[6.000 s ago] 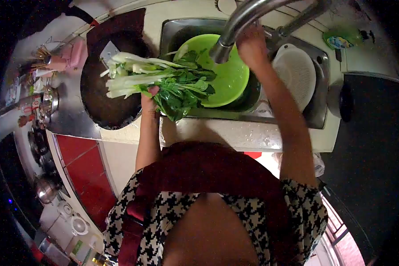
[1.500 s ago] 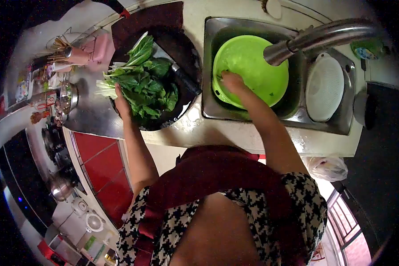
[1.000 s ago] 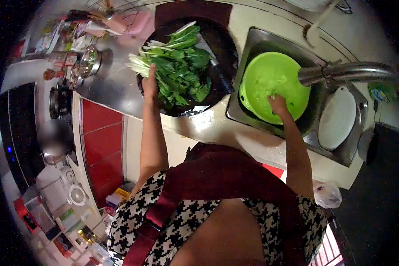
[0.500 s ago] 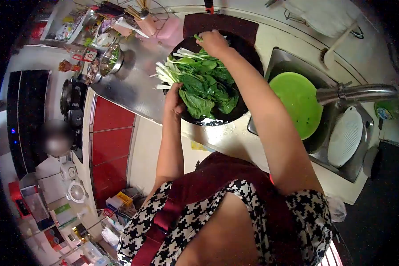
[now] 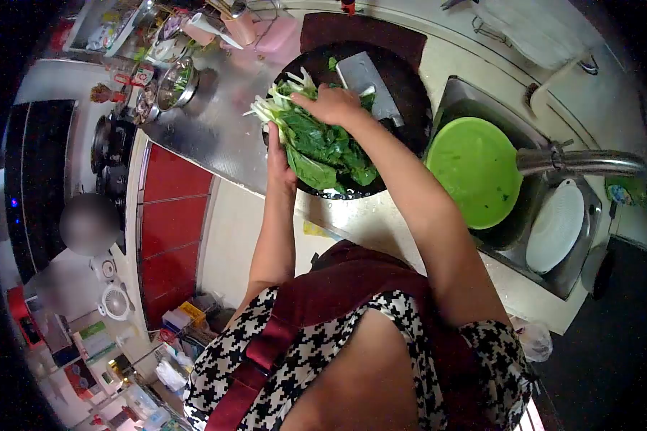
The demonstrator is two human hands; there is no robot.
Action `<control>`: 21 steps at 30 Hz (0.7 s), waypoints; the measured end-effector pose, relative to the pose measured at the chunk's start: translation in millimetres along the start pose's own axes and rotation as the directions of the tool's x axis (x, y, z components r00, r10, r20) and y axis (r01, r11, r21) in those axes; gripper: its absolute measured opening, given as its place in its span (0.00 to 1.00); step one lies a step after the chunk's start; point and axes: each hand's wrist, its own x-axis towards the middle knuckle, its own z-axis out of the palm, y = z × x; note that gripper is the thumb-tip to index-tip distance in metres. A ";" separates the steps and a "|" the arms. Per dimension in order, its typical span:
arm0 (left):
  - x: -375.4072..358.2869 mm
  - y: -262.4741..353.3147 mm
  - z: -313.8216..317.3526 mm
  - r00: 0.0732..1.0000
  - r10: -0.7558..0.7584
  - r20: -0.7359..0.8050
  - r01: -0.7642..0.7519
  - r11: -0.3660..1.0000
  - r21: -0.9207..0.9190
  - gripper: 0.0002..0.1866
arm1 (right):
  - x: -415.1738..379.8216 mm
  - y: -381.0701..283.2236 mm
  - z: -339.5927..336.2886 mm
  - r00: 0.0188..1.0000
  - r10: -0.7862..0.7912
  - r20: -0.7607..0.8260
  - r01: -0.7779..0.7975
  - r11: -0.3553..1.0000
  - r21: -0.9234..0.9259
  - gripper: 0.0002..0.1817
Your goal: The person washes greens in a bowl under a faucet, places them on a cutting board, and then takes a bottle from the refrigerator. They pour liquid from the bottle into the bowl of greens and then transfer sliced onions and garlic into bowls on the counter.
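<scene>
Kitchen worktop, pale and wet in places, runs from a stainless stretch at the left to a sink [image 5: 459, 97] at the right. Nearest on it, a bunch of leafy greens [image 5: 316, 144] lies on a round dark chopping board [image 5: 402, 108]: broad dark green leaves toward the person, pale white-green stalks fanned toward the far left edge. One bunch, many stalks. The left hand [image 5: 277, 147] grips the bunch from its near-left side, fingers curled closed around the leaves. The right hand [image 5: 331, 104] lies on top of the stalk end, fingers bent down over it and pressing on the greens; whether it is clasped around them cannot be told. Just beyond the right hand one cleaver [image 5: 366, 82] rests flat on the board, blade pale grey. In the sink stands one bright green basin [image 5: 474, 172], under one steel tap [image 5: 582, 161], with one white colander [image 5: 557, 226] beside it. Far left, several jars and a steel bowl [image 5: 176, 79] crowd the counter.
</scene>
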 end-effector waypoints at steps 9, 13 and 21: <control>-11.7 -6.6 30.1 0.956 0.145 0.255 -0.179 0.977 0.116 0.28 | -76.7 3.7 -33.4 0.900 -0.171 -0.402 0.237 0.964 0.120 0.45; -48.4 -28.5 107.0 0.867 0.154 0.474 -0.295 0.925 0.238 0.32 | -132.7 35.1 -73.3 0.637 -0.194 -0.746 0.323 0.946 0.029 0.40; -45.5 -205.9 137.7 0.836 -0.251 0.489 -0.089 0.816 0.571 0.27 | -198.5 255.7 -15.9 0.783 0.270 -0.561 0.185 0.759 0.624 0.28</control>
